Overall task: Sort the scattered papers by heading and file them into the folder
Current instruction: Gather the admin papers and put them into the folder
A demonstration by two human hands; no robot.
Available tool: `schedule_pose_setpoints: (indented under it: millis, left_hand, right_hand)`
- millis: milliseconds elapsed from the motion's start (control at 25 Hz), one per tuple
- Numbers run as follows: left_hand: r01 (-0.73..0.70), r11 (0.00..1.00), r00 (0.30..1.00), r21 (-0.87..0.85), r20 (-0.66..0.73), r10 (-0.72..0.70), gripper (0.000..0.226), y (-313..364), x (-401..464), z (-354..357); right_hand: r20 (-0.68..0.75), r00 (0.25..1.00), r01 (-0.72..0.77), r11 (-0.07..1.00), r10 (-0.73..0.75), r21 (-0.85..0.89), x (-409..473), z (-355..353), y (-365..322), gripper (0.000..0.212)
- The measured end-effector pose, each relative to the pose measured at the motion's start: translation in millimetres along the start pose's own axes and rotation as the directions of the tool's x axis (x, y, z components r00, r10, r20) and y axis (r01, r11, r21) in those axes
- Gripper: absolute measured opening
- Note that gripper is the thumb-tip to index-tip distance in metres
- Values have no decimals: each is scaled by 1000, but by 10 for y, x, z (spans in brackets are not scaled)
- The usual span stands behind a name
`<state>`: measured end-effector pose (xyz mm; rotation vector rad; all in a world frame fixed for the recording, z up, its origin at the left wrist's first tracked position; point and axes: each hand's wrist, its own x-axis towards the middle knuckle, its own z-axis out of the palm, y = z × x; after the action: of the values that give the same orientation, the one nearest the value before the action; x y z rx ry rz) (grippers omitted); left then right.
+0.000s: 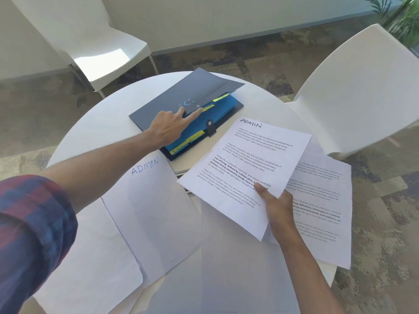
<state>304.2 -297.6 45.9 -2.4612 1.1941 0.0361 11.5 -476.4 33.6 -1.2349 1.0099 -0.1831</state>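
- Dark blue-grey cardboard makes the cover of the folder (181, 103), which lies at the far edge of the round white table (90, 132).
- The left hand (169, 126) reaches across to it; the fingertips (197, 112) go under the cover's free edge and lift it, and no finger curls around it.
- Under the raised cover the blue dividers (223, 107) show, with yellow tabs (189, 141) whose labels are too small to read.
- The right hand (275, 206) pinches a printed sheet headed ADMIN (244, 164) by its lower edge, thumb on top, and holds it above the right side of the table.
- Another ADMIN sheet (149, 209) lies flat near the front edge, and one more printed sheet (324, 200) hangs over the right edge.
- Risk, as I judge it: the cover rests only on fingertips, so it may fall shut before the sheet goes in.
- The sheet is thin and held at one edge, so it can bend and catch on a divider, or enter the wrong pocket.
- The overhanging sheet may slide to the floor if an arm brushes it.
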Motion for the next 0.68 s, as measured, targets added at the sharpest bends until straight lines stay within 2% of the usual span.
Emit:
schedule_pose_setpoints:
  millis: [240,320,440,680]
  left_hand:
    - [-12,999,1000,-50,-1,12,78,-60,52,-178]
    - [-5,999,1000,-39,0,5,67,-56,48,-214]
    - [19,999,1000,-26,11,-19,37,-67,44,-293]
    - [24,998,1000,-57,2,-24,29,-86,79,-320]
  right_hand:
    - [83,996,14,1000,-14,8,122,272,-208,22]
    - [88,996,27,1000,-26,-7,202,388,-320,20]
    - [93,995,45,998,-41,-42,362,553,-515,15]
    - [55,996,71,989,-64,-128,647,658,-826,23]
